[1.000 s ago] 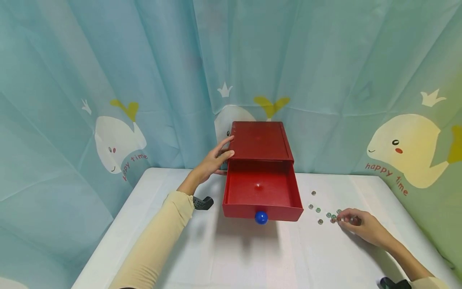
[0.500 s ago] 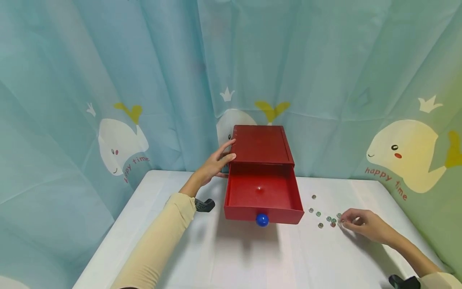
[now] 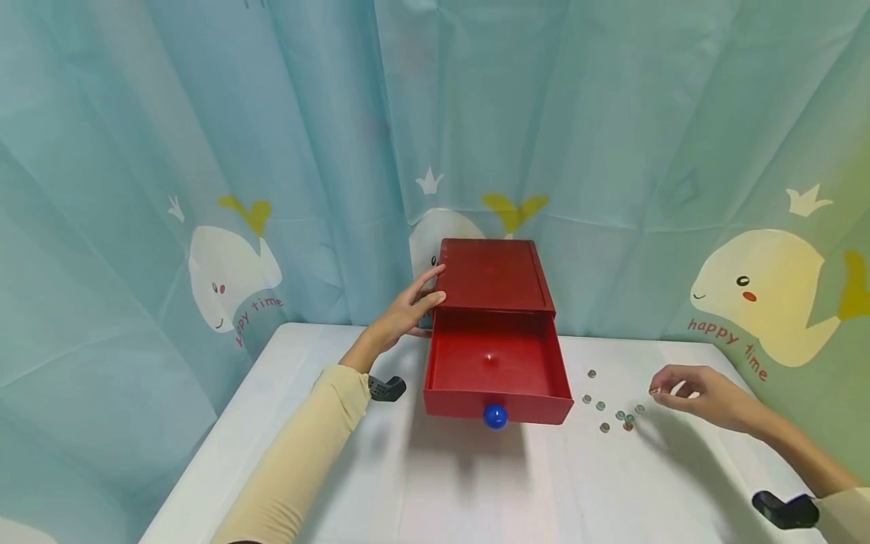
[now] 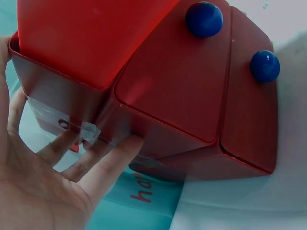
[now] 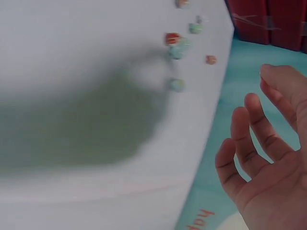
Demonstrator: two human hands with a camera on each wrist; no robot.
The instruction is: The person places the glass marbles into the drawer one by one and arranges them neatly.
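A red drawer cabinet (image 3: 491,273) stands at the middle of the table, its top drawer (image 3: 492,363) pulled out, with a blue knob (image 3: 495,416) on the front. My left hand (image 3: 401,311) rests against the cabinet's left side, fingers spread and mostly straight; in the left wrist view the fingertips (image 4: 134,142) touch its wall. Off to the right, my right hand (image 3: 707,394) is raised above the table, thumb and forefinger pinching a small marble, mostly hidden by the fingertips. Several glass marbles (image 3: 620,415) lie loose on the white table below and left of it.
Two lower drawers with blue knobs (image 4: 265,66) are pushed in, in the left wrist view. A light blue-green curtain (image 3: 605,151) with whale prints hangs behind the white table (image 3: 476,491). Tape (image 4: 91,130) runs along the cabinet's side.
My right hand has taken a marble from the group and lifted it up and to the right. The left hand stays on the cabinet. The head view has shifted slightly.
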